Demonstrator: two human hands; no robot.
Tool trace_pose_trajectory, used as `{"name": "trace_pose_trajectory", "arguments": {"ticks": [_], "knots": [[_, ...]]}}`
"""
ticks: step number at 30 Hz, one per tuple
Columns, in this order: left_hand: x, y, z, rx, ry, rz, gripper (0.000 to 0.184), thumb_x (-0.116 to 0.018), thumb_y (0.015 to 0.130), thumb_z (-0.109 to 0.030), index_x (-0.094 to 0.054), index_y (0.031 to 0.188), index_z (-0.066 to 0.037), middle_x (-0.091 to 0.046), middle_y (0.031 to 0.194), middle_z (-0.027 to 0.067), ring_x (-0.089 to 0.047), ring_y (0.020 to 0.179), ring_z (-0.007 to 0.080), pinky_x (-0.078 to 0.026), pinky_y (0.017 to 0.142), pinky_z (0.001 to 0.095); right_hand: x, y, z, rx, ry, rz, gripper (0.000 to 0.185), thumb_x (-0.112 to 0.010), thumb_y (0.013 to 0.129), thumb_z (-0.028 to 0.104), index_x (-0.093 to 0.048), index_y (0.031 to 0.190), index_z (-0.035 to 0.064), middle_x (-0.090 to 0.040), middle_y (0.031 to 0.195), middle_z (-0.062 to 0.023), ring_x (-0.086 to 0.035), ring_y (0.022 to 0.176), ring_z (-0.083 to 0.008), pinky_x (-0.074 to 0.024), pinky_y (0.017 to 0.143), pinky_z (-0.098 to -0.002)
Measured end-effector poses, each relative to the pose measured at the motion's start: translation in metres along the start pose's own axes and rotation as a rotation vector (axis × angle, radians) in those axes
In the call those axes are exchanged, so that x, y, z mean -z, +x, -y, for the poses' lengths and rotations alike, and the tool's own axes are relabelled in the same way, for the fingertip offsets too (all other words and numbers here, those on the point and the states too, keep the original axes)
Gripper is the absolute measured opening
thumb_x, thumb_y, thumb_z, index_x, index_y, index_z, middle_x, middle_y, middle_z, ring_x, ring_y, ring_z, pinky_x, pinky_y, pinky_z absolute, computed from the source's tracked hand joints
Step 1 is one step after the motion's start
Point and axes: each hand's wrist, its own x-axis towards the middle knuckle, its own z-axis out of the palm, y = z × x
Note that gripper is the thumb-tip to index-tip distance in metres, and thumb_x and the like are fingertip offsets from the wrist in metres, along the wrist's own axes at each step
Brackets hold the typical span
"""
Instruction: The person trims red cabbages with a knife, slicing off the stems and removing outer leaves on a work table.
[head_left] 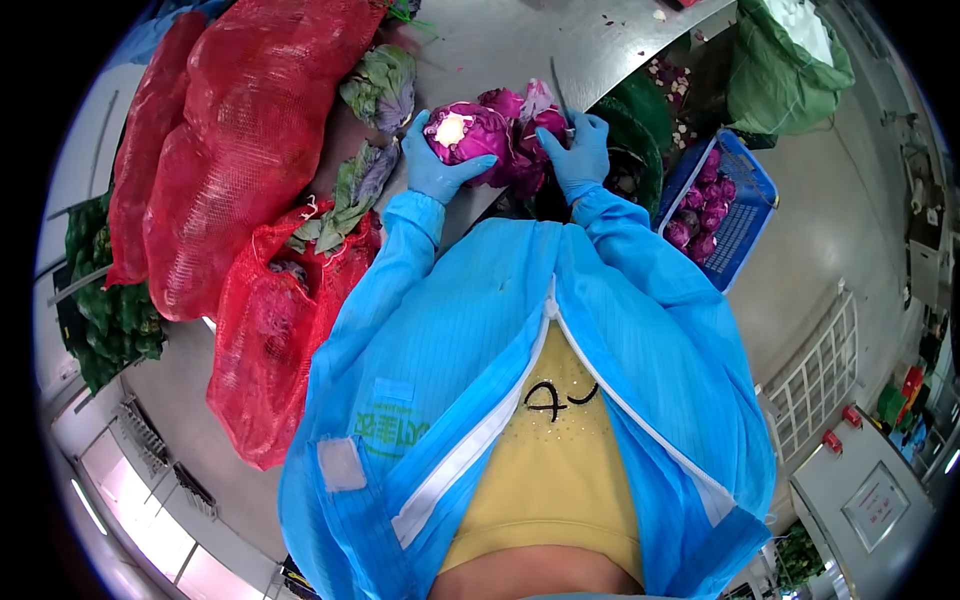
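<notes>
My left hand [438,168], in a blue glove, wraps around the side of a red cabbage [470,138] whose pale cut stem end faces up. Loose purple outer leaves [535,108] stand out on the cabbage's right side. My right hand [582,158], also gloved in blue, is closed beside these leaves, its thumb against them. From its fingers a thin dark blade, seemingly a knife [557,85], points away from me; its handle is hidden. Both hands are over the near edge of a metal table [500,45].
Green-purple outer leaves [380,88] lie on the table at left. Red mesh sacks [255,120] are heaped beside them, with an opened one [275,350] nearer. At right are a dark green bin [640,110], a blue crate [745,225] of red cabbages and a green sack [785,80].
</notes>
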Motion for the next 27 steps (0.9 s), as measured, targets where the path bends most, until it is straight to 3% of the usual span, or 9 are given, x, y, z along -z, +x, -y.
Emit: {"name": "trace_pose_trajectory", "arguments": {"ticks": [1, 4, 6, 8, 12, 13, 18, 22, 27], "knots": [[0.001, 0.001, -0.002, -0.001, -0.003, 0.002, 0.124, -0.091, 0.040, -0.042, -0.026, 0.137, 0.001, -0.036, 0.130, 0.0211, -0.043, 0.118, 0.0329, -0.037, 0.103, 0.0391, 0.001, 0.001, 0.007, 0.015, 0.024, 0.044, 0.058, -0.073, 0.073, 0.043, -0.056, 0.116, 0.0091, -0.046, 0.112, -0.0142, -0.059, 0.088, -0.0270, -0.0489, 0.078, -0.0362], [0.002, 0.000, -0.003, -0.012, 0.023, 0.003, 0.123, -0.091, 0.041, -0.041, -0.026, 0.136, 0.001, -0.036, 0.129, 0.0208, -0.043, 0.117, 0.0326, -0.037, 0.102, 0.0390, -0.003, -0.005, 0.022, 0.219, -0.004, 0.047, 0.059, -0.070, 0.073, 0.048, -0.056, 0.116, 0.0098, -0.047, 0.112, -0.0139, -0.058, 0.089, -0.0294, -0.0484, 0.077, -0.0380], [0.003, 0.001, -0.003, -0.029, 0.054, -0.002, 0.122, -0.091, 0.041, -0.040, -0.026, 0.136, 0.001, -0.036, 0.129, 0.0207, -0.043, 0.117, 0.0325, -0.037, 0.102, 0.0390, -0.012, -0.008, 0.013, 0.265, -0.024, 0.055, 0.056, -0.069, 0.074, 0.047, -0.057, 0.114, 0.0108, -0.052, 0.106, -0.0122, -0.058, 0.089, -0.0298, -0.0483, 0.075, -0.0389], [0.004, -0.003, -0.004, -0.027, 0.037, 0.003, 0.121, -0.090, 0.042, -0.041, -0.027, 0.136, 0.000, -0.036, 0.129, 0.0206, -0.043, 0.117, 0.0323, -0.037, 0.102, 0.0392, -0.018, -0.009, 0.008, 0.178, 0.040, 0.285, 0.046, -0.067, 0.076, 0.044, -0.059, 0.108, 0.0117, -0.057, 0.097, -0.0096, -0.059, 0.086, -0.0290, -0.0486, 0.073, -0.0396], [0.008, -0.007, 0.002, -0.104, 0.038, 0.026, 0.119, -0.090, 0.043, -0.040, -0.027, 0.136, -0.001, -0.036, 0.128, 0.0196, -0.042, 0.118, 0.0323, -0.036, 0.103, 0.0395, -0.014, -0.007, 0.006, 0.346, -0.168, 0.250, 0.025, -0.064, 0.077, 0.032, -0.063, 0.094, 0.0135, -0.062, 0.084, -0.0075, -0.061, 0.080, -0.0281, -0.0493, 0.068, -0.0402], [0.009, -0.007, 0.006, -0.129, 0.004, 0.022, 0.118, -0.090, 0.043, -0.039, -0.028, 0.137, -0.004, -0.036, 0.127, 0.0186, -0.041, 0.118, 0.0320, -0.035, 0.103, 0.0399, -0.013, 0.000, 0.004, 0.160, -0.086, 0.220, 0.023, -0.064, 0.074, 0.029, -0.064, 0.091, 0.0131, -0.064, 0.083, -0.0081, -0.062, 0.080, -0.0280, -0.0497, 0.068, -0.0396], [0.025, -0.009, 0.008, -0.203, 0.067, 0.162, 0.119, -0.090, 0.041, -0.036, -0.029, 0.140, -0.013, -0.034, 0.124, 0.0167, -0.037, 0.117, 0.0330, -0.031, 0.106, 0.0440, -0.009, 0.046, -0.013, -0.124, -0.232, 0.257, 0.026, -0.068, 0.072, 0.027, -0.063, 0.091, 0.0099, -0.064, 0.089, -0.0128, -0.061, 0.083, -0.0320, -0.0499, 0.072, -0.0397], [0.033, -0.011, 0.027, -0.110, 0.044, 0.141, 0.122, -0.090, 0.040, -0.037, -0.025, 0.143, -0.024, -0.023, 0.127, 0.0174, -0.030, 0.119, 0.0377, -0.025, 0.109, 0.0468, -0.002, 0.033, 0.019, 0.198, -0.054, 0.084, 0.040, -0.071, 0.073, 0.035, -0.063, 0.105, 0.0123, -0.060, 0.096, -0.0143, -0.062, 0.085, -0.0298, -0.0498, 0.073, -0.0384], [0.043, -0.012, 0.026, -0.125, 0.003, 0.183, 0.123, -0.090, 0.044, -0.036, -0.020, 0.144, -0.020, -0.024, 0.133, 0.0205, -0.031, 0.124, 0.0358, -0.026, 0.109, 0.0452, -0.045, 0.026, 0.020, 0.047, 0.161, 0.519, 0.058, -0.068, 0.073, 0.053, -0.062, 0.107, 0.0060, -0.063, 0.095, -0.0132, -0.063, 0.083, -0.0280, -0.0492, 0.075, -0.0364]]}}
